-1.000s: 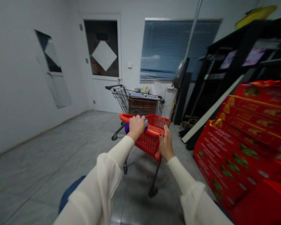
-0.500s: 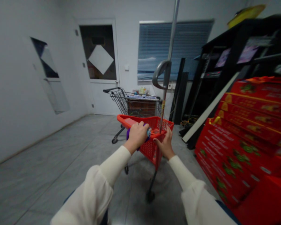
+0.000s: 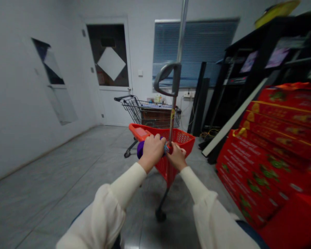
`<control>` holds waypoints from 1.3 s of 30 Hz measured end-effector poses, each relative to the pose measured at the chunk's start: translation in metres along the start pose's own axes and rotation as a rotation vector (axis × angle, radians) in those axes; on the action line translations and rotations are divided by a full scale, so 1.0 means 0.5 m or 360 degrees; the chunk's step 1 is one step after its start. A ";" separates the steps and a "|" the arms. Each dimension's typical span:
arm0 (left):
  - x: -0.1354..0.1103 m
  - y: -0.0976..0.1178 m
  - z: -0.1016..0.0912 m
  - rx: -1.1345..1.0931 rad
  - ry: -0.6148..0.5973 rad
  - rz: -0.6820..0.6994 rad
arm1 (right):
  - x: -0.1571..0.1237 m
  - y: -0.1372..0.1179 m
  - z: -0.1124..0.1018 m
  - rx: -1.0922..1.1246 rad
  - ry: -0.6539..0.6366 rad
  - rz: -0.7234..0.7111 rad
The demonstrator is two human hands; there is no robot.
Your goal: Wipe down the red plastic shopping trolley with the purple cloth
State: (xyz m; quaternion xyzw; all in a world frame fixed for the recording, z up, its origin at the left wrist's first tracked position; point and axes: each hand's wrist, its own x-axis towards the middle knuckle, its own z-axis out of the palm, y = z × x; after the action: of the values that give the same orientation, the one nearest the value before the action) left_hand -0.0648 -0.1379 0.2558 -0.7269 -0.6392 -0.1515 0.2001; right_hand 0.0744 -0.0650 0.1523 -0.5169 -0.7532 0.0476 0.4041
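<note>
A small red plastic shopping cart [image 3: 182, 138] stands on the floor right in front of me. My left hand [image 3: 152, 150] is closed round a purple object [image 3: 140, 149] at the cart's near rim. Beside it, my right hand [image 3: 176, 157] grips the near corner of the red cart, fingers curled. A grey pole with a curved handle [image 3: 168, 79] rises from that corner and runs up out of view.
A metal shopping cart [image 3: 151, 112] holding goods stands behind, near a white door [image 3: 111, 72]. Stacked red cartons [image 3: 272, 138] and dark shelving [image 3: 261, 65] line the right. A white board [image 3: 233, 119] leans against them. Grey tiled floor [image 3: 54, 173] spreads to the left.
The red cart has swung round so its pole stands between my hands. My right hand moved left along the rim to the corner, close beside my left hand.
</note>
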 end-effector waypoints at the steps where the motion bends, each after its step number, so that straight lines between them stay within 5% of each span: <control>1: -0.001 -0.012 -0.002 0.0016 0.0006 -0.0044 | 0.001 -0.013 0.000 -0.0029 -0.0025 -0.0003; 5: -0.011 -0.074 0.008 0.0088 0.0088 -0.0355 | 0.022 -0.018 -0.001 -0.0261 -0.0213 -0.0293; 9: -0.059 -0.079 0.066 0.0126 0.0407 -0.0504 | 0.042 0.009 0.019 -0.0584 -0.0406 -0.0449; 15: -0.111 -0.079 0.170 0.0010 0.0981 -0.0343 | 0.025 -0.010 0.055 -0.0671 -0.0406 -0.0412; 20: -0.117 -0.080 0.230 -0.0108 0.1234 -0.0417 | 0.002 -0.051 0.056 -0.0675 -0.0347 -0.0200; 23: -0.142 -0.061 0.290 -0.0083 0.1360 -0.0179 | -0.012 -0.069 0.048 -0.0626 -0.0372 -0.0157; 26: -0.160 -0.071 0.324 -0.0134 0.1473 -0.0027 | -0.012 -0.076 0.036 -0.0607 -0.0474 -0.0344; 32: -0.149 -0.154 0.304 -0.0302 0.1553 -0.0287 | 0.038 -0.052 0.053 -0.0303 -0.0832 -0.1070; 39: -0.166 -0.175 0.402 -0.0297 0.1518 -0.0199 | 0.065 -0.036 0.131 0.0163 -0.0946 -0.1409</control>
State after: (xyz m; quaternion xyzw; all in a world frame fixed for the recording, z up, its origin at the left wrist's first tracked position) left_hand -0.1701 -0.1035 0.0494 -0.5515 -0.5024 -0.5360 0.3951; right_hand 0.0137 -0.0239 0.1356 -0.0935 -0.9778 0.0536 0.1795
